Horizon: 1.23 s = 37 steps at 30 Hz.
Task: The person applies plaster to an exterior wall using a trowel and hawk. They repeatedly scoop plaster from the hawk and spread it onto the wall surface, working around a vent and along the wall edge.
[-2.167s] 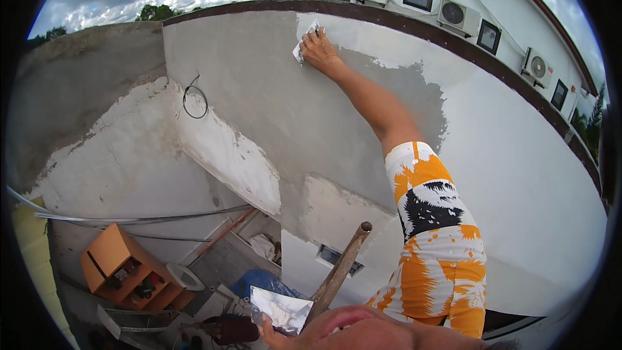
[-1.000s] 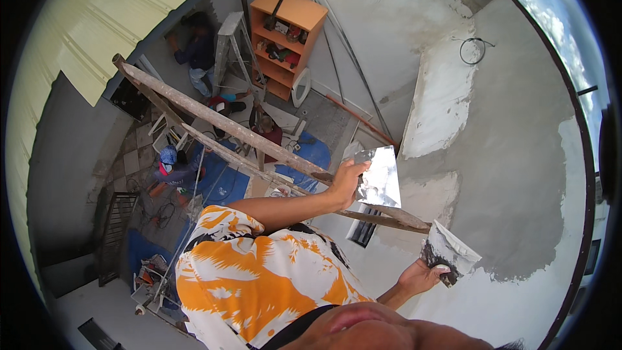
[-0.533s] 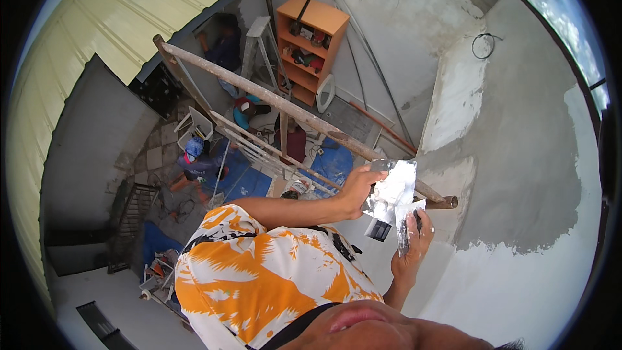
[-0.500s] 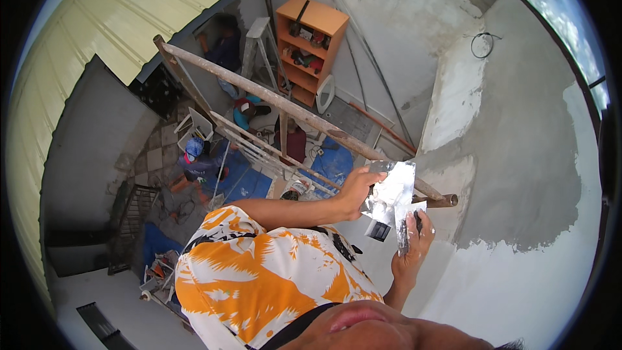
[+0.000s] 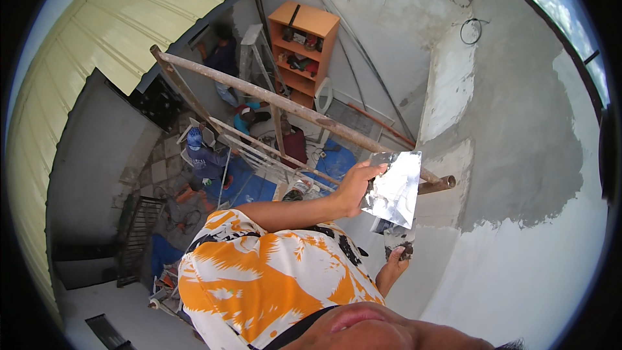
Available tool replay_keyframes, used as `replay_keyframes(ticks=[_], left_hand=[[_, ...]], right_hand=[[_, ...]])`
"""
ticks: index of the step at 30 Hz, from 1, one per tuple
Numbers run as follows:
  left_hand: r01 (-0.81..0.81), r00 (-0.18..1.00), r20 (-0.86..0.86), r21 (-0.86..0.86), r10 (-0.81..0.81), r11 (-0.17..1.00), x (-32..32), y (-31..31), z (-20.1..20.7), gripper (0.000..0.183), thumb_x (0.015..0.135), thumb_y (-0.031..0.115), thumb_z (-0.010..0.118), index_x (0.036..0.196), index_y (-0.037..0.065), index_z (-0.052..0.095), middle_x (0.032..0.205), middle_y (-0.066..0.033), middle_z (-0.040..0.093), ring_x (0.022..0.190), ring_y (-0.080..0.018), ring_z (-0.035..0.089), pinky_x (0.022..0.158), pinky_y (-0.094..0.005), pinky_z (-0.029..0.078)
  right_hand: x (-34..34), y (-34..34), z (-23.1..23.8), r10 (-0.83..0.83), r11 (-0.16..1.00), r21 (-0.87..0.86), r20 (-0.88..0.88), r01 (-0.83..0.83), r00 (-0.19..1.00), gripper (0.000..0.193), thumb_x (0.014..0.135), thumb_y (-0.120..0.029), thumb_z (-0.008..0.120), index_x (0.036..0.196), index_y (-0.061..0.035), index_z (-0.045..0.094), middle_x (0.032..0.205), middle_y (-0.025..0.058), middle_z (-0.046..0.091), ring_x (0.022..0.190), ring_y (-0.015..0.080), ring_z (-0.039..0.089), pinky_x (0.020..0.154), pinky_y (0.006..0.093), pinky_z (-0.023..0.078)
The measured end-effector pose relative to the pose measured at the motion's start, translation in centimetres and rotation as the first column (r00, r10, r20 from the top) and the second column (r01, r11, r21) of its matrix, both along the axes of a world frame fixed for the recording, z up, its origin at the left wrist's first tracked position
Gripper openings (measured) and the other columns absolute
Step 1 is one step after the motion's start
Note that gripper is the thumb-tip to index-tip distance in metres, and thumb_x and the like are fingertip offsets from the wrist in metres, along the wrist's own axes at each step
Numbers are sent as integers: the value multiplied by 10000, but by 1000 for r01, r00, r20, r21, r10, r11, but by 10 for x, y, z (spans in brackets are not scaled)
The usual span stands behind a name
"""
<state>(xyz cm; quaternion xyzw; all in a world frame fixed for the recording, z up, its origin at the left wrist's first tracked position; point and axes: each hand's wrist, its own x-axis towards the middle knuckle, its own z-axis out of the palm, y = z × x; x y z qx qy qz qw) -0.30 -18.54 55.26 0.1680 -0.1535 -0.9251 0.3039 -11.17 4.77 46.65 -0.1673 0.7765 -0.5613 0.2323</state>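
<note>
My left hand [image 5: 354, 185] grips a wide, shiny metal scraper [image 5: 398, 188] with whitish paste smeared on its face. Just below it, my right hand [image 5: 392, 269] is closed on a smaller putty knife [image 5: 398, 238]. Dark marks cover the knife near my fingers, and its upper part lies against or behind the wide scraper's lower edge; I cannot tell which. To the right stands a wall with a broad patch of grey plaster [image 5: 518, 129] over a paler surface.
A rusty scaffold pipe [image 5: 259, 91] slants past my hands. Far below are people [image 5: 208, 157], blue sheets [image 5: 249, 185], a stepladder [image 5: 250, 37] and an orange shelf unit [image 5: 322, 15]. A cream metal roof [image 5: 84, 32] spans the upper left; a wire loop [image 5: 472, 31] hangs on the wall.
My right hand has moved down and slightly left with the putty knife, away from the scraper's front. The wide scraper's face now shows more fully and has less paste on it.
</note>
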Motion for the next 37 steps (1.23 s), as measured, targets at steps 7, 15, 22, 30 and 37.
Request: replay_keyframes(ticks=[7, 15, 22, 30, 37], left_hand=[[-125, 989, 78, 22, 123, 992, -9, 14, -8, 278, 1033, 236, 534, 1227, 44, 585, 1080, -84, 691, 952, -218, 708, 863, -387, 589], [-143, 981, 129, -17, 144, 990, -16, 17, -8, 287, 1019, 248, 559, 1191, 19, 584, 1098, -109, 685, 931, -241, 719, 816, -411, 604], [-124, 921, 346, -176, 180, 976, -2, 11, 2, 318, 993, 207, 580, 1210, -23, 557, 1046, -116, 674, 860, -213, 707, 736, -369, 598], [-95, 920, 351, -228, 173, 969, 5, 15, -26, 232, 967, 185, 618, 1087, -13, 628, 939, -74, 682, 775, -164, 680, 682, -323, 563], [16, 877, 457, -337, 148, 941, 9, 6, -42, 276, 962, 204, 627, 1128, -16, 634, 988, -95, 696, 888, -170, 681, 848, -350, 548]], right_hand=[[-11, 3, -15, 11, 981, -194, 97, 8, 995, 432, 1048, -374, 571, 1142, 47, 602, 1064, 98, 650, 968, 173, 614, 864, 325, 504], [-34, -1, -2, 2, 910, -404, 235, 96, 972, 355, 981, -178, 666, 1211, 78, 582, 1101, 108, 655, 962, 189, 640, 860, 339, 532], [-35, 7, 6, 42, 899, -436, 186, 44, 982, 406, 948, -154, 703, 1255, 75, 573, 1136, 117, 656, 1000, 188, 632, 900, 342, 513], [-50, 25, 0, -17, 852, -512, 188, 113, 982, 401, 928, -118, 722, 1258, 63, 582, 1160, 103, 658, 1021, 197, 634, 939, 341, 497], [-82, 18, 2, 249, 888, -202, -545, -414, 801, 528, 932, -193, 740, 1429, -168, 564, 1248, 89, 661, 1067, 242, 632, 992, 345, 476]])
